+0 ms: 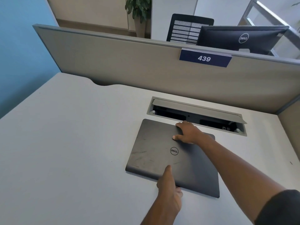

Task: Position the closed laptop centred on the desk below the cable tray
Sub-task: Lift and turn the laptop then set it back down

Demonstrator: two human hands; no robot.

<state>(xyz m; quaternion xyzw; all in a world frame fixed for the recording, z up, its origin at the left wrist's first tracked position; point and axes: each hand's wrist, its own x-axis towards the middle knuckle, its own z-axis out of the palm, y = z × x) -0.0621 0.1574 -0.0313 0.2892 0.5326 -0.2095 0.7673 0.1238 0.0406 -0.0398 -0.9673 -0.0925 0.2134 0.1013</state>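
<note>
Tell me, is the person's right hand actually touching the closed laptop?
Touching. The head view shows the right hand on the laptop at its far edge, thumb pressed on the lid, fingers curled over the edge nearest the cable tray.

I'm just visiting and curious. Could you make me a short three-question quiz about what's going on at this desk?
1. True or false: the laptop is open.
2. Which hand rests at the laptop's far edge, nearest the cable tray? A) left hand B) right hand C) neither
3. Fill in: the blue sign on the partition reads ___.

Key:
1. False; its lid is shut, logo up.
2. B; the left hand grips the near edge.
3. 439
</note>
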